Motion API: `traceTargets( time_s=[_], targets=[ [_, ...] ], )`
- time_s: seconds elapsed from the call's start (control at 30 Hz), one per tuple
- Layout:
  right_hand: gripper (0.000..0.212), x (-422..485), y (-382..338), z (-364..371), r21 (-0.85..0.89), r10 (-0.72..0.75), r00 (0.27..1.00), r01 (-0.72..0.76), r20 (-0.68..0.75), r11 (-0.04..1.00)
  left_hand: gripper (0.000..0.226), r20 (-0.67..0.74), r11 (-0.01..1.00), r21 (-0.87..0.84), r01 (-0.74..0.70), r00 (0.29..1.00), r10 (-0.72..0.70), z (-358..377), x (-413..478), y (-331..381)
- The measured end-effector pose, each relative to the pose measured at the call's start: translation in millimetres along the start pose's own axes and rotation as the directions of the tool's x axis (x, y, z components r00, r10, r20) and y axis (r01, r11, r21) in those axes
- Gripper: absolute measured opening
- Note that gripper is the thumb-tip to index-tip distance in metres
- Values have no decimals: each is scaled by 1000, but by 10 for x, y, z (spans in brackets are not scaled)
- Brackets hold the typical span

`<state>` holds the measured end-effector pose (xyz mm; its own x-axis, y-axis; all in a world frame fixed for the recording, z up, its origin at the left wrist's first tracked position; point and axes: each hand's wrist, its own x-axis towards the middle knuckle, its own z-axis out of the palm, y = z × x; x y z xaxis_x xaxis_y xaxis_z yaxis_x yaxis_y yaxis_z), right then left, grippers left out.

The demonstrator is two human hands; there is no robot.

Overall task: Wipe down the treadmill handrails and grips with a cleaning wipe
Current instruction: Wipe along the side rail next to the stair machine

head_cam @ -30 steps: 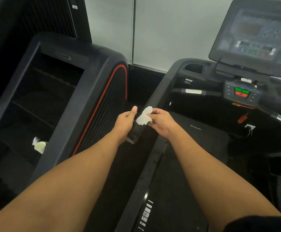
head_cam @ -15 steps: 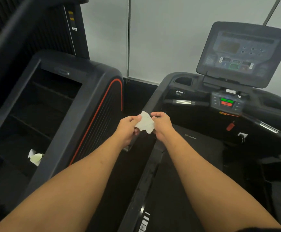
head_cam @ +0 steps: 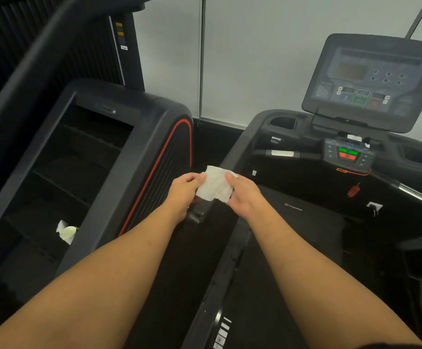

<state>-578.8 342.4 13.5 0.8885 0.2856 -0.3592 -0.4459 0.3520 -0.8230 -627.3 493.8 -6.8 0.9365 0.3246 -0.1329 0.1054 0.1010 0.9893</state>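
Note:
A white cleaning wipe (head_cam: 215,186) is stretched between both hands at the middle of the head view. My left hand (head_cam: 183,191) pinches its left edge and my right hand (head_cam: 245,195) grips its right side. They hover just above the end of the treadmill's black left handrail (head_cam: 226,165), which runs up to the console. A front grip bar with a silver sensor strip (head_cam: 281,154) crosses below the console. The right handrail with its silver strip (head_cam: 412,191) lies at the far right.
The treadmill console screen (head_cam: 371,81) and control pad with green and red buttons (head_cam: 347,153) stand ahead. A red safety clip (head_cam: 353,190) hangs below. A black stair machine (head_cam: 99,172) with red trim stands left, holding a crumpled cup (head_cam: 67,231). The belt (head_cam: 293,248) lies beneath.
My left hand has come off the handrail end and taken the wipe's left edge. The wipe has opened out wider between both hands. The view has tilted upward.

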Motion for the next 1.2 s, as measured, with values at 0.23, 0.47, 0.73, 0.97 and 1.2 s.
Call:
traceTargets(
  time_s=[0.23, 0.47, 0.73, 0.97, 1.2],
  targets=[
    [24, -43, 178, 184, -441, -293, 949, 216, -115, 871, 44, 80, 935, -294, 199, 980, -183, 168, -109, 52],
    [15, -76, 244, 109, -491, -319, 938, 216, -136, 844, 32, -4, 899, -392, 195, 977, -214, 141, -142, 10],
    [24, -105, 292, 39, -685, -452, 891, 303, -44, 663, 24, -177, 982, -174, 78, 978, -109, 15, -85, -163],
    [28, -149, 294, 33, -525, -79, 976, 176, 202, 833, 22, -50, 989, -122, 87, 994, -94, 27, -177, -102],
    [36, -227, 196, 50, -504, 70, 989, 6, 132, 864, 40, 34, 974, -37, 223, 974, -222, -74, -235, -160]
  ],
)
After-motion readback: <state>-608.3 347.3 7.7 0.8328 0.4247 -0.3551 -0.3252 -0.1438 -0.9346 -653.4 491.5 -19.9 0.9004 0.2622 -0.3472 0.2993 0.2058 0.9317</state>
